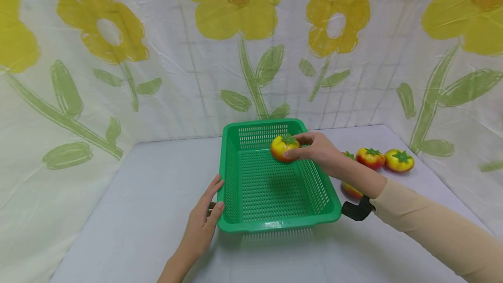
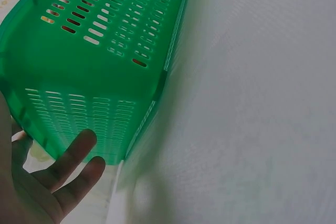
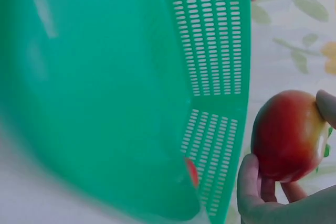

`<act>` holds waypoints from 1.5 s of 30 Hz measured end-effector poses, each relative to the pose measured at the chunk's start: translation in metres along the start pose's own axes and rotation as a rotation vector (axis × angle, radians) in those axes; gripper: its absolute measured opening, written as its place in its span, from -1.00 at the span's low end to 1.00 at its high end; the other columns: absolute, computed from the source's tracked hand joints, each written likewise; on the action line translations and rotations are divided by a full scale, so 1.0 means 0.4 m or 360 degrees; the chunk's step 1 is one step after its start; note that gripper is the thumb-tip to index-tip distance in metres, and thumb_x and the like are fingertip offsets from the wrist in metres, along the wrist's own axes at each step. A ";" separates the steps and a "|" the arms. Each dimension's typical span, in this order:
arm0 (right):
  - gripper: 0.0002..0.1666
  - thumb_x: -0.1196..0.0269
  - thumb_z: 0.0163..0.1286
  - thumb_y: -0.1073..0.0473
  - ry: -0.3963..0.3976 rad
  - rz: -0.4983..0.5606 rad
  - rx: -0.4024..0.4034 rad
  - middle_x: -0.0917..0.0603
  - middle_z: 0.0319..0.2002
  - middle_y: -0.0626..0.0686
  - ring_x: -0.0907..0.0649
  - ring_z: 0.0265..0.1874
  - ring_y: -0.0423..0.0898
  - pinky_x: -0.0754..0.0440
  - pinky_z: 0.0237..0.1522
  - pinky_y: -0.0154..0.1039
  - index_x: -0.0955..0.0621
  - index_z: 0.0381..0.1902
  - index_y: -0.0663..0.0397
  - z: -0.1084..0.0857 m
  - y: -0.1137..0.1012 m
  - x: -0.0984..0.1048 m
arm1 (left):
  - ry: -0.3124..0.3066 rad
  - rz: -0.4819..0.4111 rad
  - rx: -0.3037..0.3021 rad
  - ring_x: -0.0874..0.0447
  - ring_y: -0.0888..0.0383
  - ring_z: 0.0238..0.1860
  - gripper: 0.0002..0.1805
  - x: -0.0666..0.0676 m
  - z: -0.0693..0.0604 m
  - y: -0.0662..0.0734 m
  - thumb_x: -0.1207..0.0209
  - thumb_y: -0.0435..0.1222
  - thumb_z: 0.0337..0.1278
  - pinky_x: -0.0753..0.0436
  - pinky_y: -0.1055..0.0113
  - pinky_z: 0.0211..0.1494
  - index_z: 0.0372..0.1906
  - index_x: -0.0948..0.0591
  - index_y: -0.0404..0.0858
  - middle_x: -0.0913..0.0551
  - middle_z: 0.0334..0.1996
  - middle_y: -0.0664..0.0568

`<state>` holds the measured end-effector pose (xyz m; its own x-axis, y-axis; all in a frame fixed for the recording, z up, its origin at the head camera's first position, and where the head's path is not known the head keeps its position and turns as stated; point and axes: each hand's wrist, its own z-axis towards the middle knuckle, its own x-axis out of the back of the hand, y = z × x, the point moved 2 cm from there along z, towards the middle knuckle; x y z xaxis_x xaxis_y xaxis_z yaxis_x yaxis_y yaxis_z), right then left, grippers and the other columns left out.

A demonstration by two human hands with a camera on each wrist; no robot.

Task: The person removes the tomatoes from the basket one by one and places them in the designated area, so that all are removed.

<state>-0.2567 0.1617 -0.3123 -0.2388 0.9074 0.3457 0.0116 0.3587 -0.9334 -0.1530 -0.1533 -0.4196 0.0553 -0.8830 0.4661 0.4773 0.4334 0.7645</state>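
Note:
A green plastic basket [image 1: 275, 225] with slotted walls stands on the table, its inside facing up. My right hand [image 1: 316, 150] grips a yellow-and-red tomato [image 1: 284, 146] with a green leafy top, thumb and fingers round its side. That tomato hangs over the basket's right rear part, with a shadow on the basket floor below. In the right wrist view the held tomato [image 3: 289, 136] shows its red side. My left hand [image 1: 202, 219] touches the basket's left rim near the front corner, with fingers extended. In the left wrist view two straight fingers [image 2: 79, 150] lie beside the basket's outer wall.
Several more tomatoes lie on the table right of the basket, among them a red-and-yellow tomato [image 1: 370, 159] and a yellower tomato [image 1: 398, 160]. My right forearm partly covers others. A white table [image 1: 165, 187] meets a flower-printed curtain [image 1: 165, 117] behind and at the sides.

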 end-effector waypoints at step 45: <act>-0.18 -0.48 0.16 -0.02 -0.0068 0.0082 -0.0005 -0.54 0.17 0.14 -0.48 0.12 0.11 -0.41 0.20 -0.01 -0.46 0.32 0.11 -0.121 0.072 0.081 | -0.0019 -0.0009 -0.0018 -0.36 0.15 0.30 -0.43 -0.003 -0.001 -0.014 0.01 -0.30 0.51 -0.60 0.21 0.00 0.52 -0.22 -0.04 -0.10 0.52 0.16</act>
<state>-0.2172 0.2118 -0.3235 -0.2791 0.9146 0.2926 0.0280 0.3123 -0.9496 -0.1555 -0.1548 -0.4247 0.0424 -0.8832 0.4672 0.4875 0.4264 0.7619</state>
